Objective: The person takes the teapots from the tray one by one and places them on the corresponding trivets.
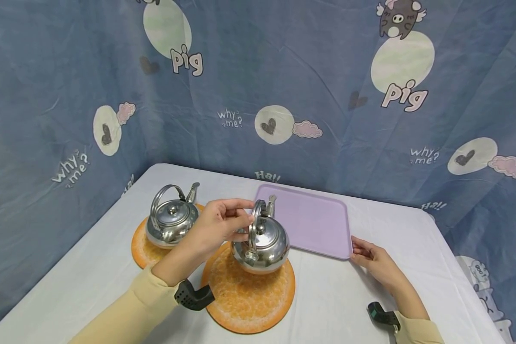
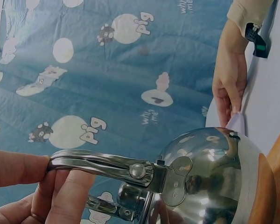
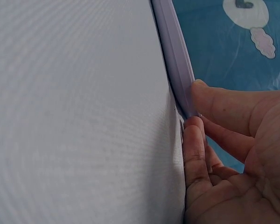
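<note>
In the head view my left hand point(image 1: 217, 222) grips the upright handle of a shiny steel kettle point(image 1: 266, 251). This kettle is over the far part of a round orange-slice placemat point(image 1: 249, 306); whether its base touches the mat I cannot tell. The left wrist view shows fingers and thumb around the metal handle point(image 2: 100, 163). My right hand point(image 1: 378, 263) pinches the near right corner of a lilac tray point(image 1: 318, 220). In the right wrist view, the thumb lies on the tray's rim point(image 3: 177, 60), with fingertips at its underside.
A second steel kettle point(image 1: 172, 224) stands on another orange-slice placemat point(image 1: 139, 243) at the left, close to my left forearm. A white cloth point(image 1: 327, 296) covers the table. Blue printed curtains point(image 1: 228, 157) hang behind and along the sides.
</note>
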The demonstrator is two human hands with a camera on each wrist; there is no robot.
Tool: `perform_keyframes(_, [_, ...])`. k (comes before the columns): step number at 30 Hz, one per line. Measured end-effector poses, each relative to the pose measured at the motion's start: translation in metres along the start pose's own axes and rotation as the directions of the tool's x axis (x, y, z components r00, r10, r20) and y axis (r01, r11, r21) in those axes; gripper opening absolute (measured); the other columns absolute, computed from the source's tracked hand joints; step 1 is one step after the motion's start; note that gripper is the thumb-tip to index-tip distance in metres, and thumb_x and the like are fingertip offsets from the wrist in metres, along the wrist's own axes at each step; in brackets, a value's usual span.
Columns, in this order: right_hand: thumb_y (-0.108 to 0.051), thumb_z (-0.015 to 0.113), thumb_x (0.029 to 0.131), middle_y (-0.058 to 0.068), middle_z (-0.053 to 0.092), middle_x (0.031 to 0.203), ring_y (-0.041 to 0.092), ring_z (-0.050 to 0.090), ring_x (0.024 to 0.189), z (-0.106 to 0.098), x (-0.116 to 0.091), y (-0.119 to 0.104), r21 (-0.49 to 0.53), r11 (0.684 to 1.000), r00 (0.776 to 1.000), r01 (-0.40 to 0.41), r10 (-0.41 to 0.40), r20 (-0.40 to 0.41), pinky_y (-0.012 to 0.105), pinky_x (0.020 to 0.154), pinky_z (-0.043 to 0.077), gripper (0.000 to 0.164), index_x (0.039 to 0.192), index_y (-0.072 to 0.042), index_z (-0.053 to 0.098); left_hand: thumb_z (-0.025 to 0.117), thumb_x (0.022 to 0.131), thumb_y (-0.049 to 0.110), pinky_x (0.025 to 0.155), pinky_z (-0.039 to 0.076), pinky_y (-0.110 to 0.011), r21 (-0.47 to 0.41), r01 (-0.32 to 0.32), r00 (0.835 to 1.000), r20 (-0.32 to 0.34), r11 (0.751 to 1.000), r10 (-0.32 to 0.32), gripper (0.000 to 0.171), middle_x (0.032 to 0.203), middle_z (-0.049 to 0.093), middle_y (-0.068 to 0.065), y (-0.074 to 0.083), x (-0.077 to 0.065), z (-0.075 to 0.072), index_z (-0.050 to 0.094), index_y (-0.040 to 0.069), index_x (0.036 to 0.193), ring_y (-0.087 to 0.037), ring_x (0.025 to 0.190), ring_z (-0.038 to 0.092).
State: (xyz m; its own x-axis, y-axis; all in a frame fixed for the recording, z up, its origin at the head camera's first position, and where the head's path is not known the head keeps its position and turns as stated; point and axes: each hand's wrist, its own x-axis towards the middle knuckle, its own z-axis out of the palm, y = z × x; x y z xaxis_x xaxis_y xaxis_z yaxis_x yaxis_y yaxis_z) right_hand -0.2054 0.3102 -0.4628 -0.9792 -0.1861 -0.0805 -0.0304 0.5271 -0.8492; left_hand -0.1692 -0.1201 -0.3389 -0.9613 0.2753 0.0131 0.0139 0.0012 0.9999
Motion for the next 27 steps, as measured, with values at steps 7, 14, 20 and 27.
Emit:
perform_keyframes(7, [-0.010,0.070,0.105,0.028,0.064,0.139,-0.006,0.058,0.106,0.000,0.001,0.001,-0.003,1.000,1.000,-0.008,0.008,0.001,0.011,0.088,0.053,0.065,0.158,0.013,0.042,0.067,0.103,0.003,0.077,0.066,-0.026,-0.008,-0.008,1.000,0.007,1.000,0.008,0.044,0.092,0.064,0.003,-0.003,-0.009,-0.003,0.059,-0.010,0.145,-0.007,0.084,0.066])
perform_keyframes(14, [-0.010,0.070,0.105,0.028,0.064,0.139,-0.005,0.058,0.106,0.000,0.001,0.001,0.006,1.000,1.000,-0.013,0.013,0.002,0.011,0.088,0.053,0.065,0.158,0.013,0.041,0.068,0.103,0.003,0.075,0.066,-0.025,-0.019,-0.008,1.000,0.006,1.000,0.008,0.045,0.092,0.064,0.001,-0.006,-0.016,-0.003,0.059,-0.010,0.144,-0.009,0.084,0.066])
perform_keyframes(20, [-0.008,0.071,0.104,0.030,0.063,0.139,-0.005,0.059,0.106,0.000,0.000,0.001,0.027,1.000,1.000,-0.001,0.001,0.001,0.010,0.089,0.054,0.065,0.157,0.014,0.041,0.070,0.101,0.003,0.074,0.065,-0.024,-0.028,-0.001,1.000,0.001,1.000,0.001,0.044,0.092,0.064,0.000,-0.007,-0.020,-0.002,0.060,-0.011,0.143,-0.010,0.083,0.066])
perform_keyframes(27, [-0.010,0.070,0.105,0.029,0.063,0.140,-0.007,0.058,0.106,0.000,0.001,0.001,0.006,1.000,1.000,0.000,0.000,0.002,0.011,0.089,0.053,0.064,0.158,0.013,0.041,0.072,0.101,0.004,0.075,0.066,-0.025,-0.010,0.017,1.000,-0.006,1.000,-0.017,0.045,0.093,0.064,-0.001,-0.010,-0.026,0.000,0.061,-0.010,0.142,-0.010,0.085,0.066])
